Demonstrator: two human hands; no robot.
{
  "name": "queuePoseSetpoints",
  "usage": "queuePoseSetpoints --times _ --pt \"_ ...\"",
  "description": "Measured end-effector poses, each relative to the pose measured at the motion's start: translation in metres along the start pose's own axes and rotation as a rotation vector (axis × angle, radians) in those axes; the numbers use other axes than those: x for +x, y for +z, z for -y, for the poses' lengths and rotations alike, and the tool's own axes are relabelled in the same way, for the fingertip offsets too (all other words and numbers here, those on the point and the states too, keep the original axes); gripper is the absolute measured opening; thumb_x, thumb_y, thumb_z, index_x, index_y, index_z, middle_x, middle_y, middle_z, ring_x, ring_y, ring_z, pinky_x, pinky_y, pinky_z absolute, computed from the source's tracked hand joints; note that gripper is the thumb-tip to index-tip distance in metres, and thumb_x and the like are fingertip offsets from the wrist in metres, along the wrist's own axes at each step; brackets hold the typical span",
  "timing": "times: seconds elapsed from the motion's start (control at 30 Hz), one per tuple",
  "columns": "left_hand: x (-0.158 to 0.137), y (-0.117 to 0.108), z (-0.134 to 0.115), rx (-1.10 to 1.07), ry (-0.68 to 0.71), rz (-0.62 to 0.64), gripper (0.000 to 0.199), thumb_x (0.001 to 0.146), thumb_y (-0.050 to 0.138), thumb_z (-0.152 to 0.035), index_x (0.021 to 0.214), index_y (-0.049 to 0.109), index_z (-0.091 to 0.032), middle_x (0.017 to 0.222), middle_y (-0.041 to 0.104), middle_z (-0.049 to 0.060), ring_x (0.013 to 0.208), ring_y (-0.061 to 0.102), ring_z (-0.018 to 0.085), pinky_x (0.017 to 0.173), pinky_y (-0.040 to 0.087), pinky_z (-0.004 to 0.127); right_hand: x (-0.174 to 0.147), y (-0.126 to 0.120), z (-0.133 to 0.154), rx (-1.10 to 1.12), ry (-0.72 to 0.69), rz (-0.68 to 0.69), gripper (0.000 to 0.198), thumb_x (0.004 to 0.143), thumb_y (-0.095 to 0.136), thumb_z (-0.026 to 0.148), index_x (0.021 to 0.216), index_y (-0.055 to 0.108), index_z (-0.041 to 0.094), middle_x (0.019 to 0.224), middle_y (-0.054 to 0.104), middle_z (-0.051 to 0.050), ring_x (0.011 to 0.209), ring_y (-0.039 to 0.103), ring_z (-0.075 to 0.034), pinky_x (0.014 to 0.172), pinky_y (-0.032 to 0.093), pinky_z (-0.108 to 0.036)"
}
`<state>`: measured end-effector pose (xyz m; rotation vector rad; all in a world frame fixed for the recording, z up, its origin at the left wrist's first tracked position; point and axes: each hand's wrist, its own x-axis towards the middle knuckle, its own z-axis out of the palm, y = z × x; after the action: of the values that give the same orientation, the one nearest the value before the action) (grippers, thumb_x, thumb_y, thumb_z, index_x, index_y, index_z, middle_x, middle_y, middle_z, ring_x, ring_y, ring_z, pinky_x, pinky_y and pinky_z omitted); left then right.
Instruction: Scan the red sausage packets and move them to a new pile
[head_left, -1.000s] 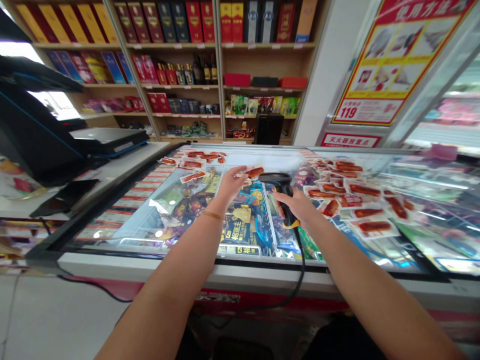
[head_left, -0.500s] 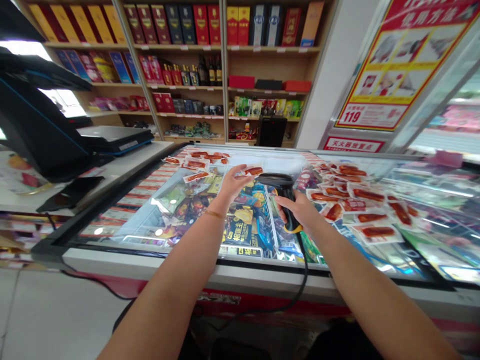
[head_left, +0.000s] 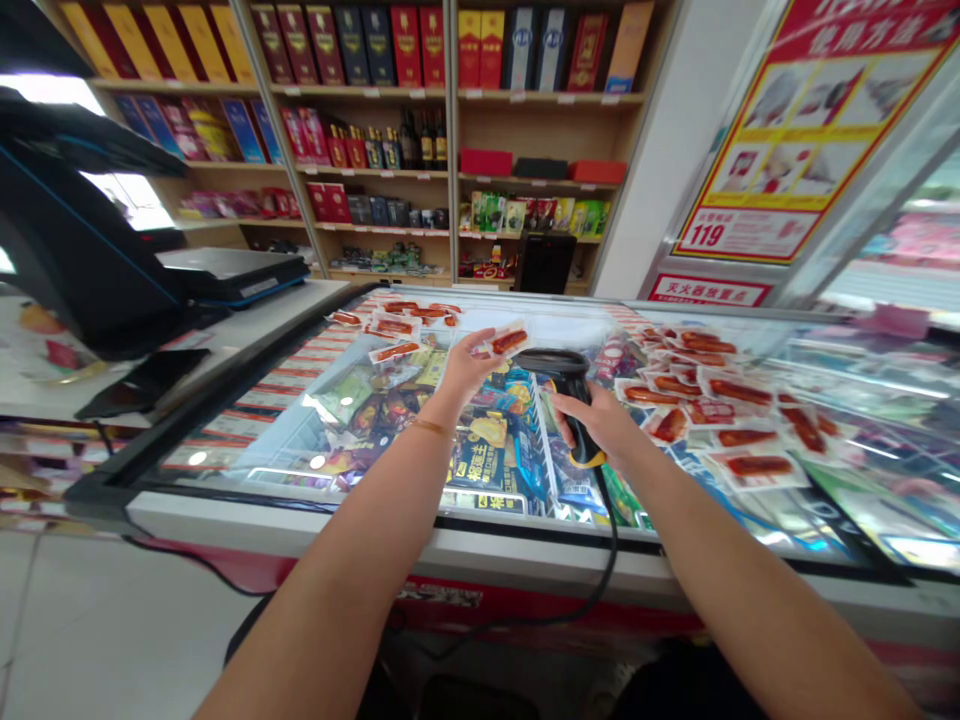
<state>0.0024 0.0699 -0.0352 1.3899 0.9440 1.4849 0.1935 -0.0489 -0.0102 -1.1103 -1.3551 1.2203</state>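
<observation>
Now you've tipped the packet point(head_left: 510, 342), pinched in your left hand point(head_left: 465, 370) above the freezer point(head_left: 285, 532), apparently angling it toward the scanner point(head_left: 573, 378), which your right hand point(head_left: 602, 420) grips.

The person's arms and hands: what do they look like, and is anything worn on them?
The left hand and right hand are bare, without gloves. No sleeves show on the left arm or right arm. A thin, gold-toned band circles the left wrist; none shows on the right. Any small rings are too fine to make out.
</observation>
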Motion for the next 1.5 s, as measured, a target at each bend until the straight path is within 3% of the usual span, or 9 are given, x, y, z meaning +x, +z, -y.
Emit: queuePoseSetpoints --times 0.13,0.43,0.93,1.17,1.37,1.5 --pt "0.003 0.000 0.005 -0.052 0.001 0.051 0.072 0.055 0.071 -0.008 0.126 0.056 -0.009 0.102 0.072 0.012 0.088 0.069 0.020 0.082 0.055 0.032 0.000 0.000 -0.001 0.011 -0.005 0.005 0.036 0.069 0.073 0.043 0.078 0.047 0.020 0.051 0.054 0.005 0.036 0.047 -0.010 0.037 0.038 -0.023" --pt "0.005 -0.003 0.009 -0.060 0.041 0.071 0.069 0.057 0.067 -0.006 0.124 0.055 -0.014 0.120 0.065 0.013 0.102 0.067 0.023 0.090 0.053 0.035 -0.003 0.001 0.002 -0.003 -0.004 0.043 0.033 0.069 0.072 0.040 0.082 0.050 0.019 0.050 0.053 0.005 0.035 0.046 -0.009 0.037 0.037 -0.023" --pt "0.005 -0.001 0.008 -0.014 0.026 0.058 0.070 0.058 0.064 -0.005 0.127 0.055 -0.015 0.113 0.068 0.012 0.096 0.068 0.023 0.083 0.055 0.035 -0.006 0.003 0.005 -0.040 -0.020 0.035 0.029 0.072 0.069 0.040 0.080 0.050 0.020 0.048 0.051 0.006 0.035 0.045 -0.009 0.038 0.037 -0.023" --pt "0.002 -0.001 0.007 -0.033 0.042 0.097 0.072 0.054 0.065 -0.006 0.125 0.055 -0.011 0.117 0.066 0.014 0.096 0.068 0.021 0.088 0.053 0.033 -0.002 0.001 0.003 -0.022 -0.018 0.030 0.026 0.072 0.068 0.037 0.080 0.049 0.019 0.052 0.054 0.006 0.035 0.047 -0.009 0.037 0.038 -0.023" --pt "-0.010 0.016 0.007 0.019 -0.017 0.158 0.070 0.054 0.066 -0.009 0.124 0.056 -0.013 0.109 0.069 0.013 0.098 0.068 0.023 0.082 0.055 0.034 -0.004 -0.010 0.010 0.100 0.014 -0.075 0.026 0.070 0.068 0.035 0.082 0.051 0.019 0.053 0.052 0.007 0.037 0.047 -0.008 0.035 0.038 -0.021" --pt "-0.011 0.047 0.006 0.112 -0.007 0.231 0.070 0.057 0.062 -0.007 0.126 0.056 -0.014 0.111 0.069 0.013 0.095 0.069 0.023 0.078 0.056 0.034 -0.022 -0.043 0.017 0.103 0.015 -0.169 0.027 0.071 0.069 0.035 0.084 0.051 0.020 0.055 0.053 0.006 0.038 0.048 -0.009 0.036 0.040 -0.021"
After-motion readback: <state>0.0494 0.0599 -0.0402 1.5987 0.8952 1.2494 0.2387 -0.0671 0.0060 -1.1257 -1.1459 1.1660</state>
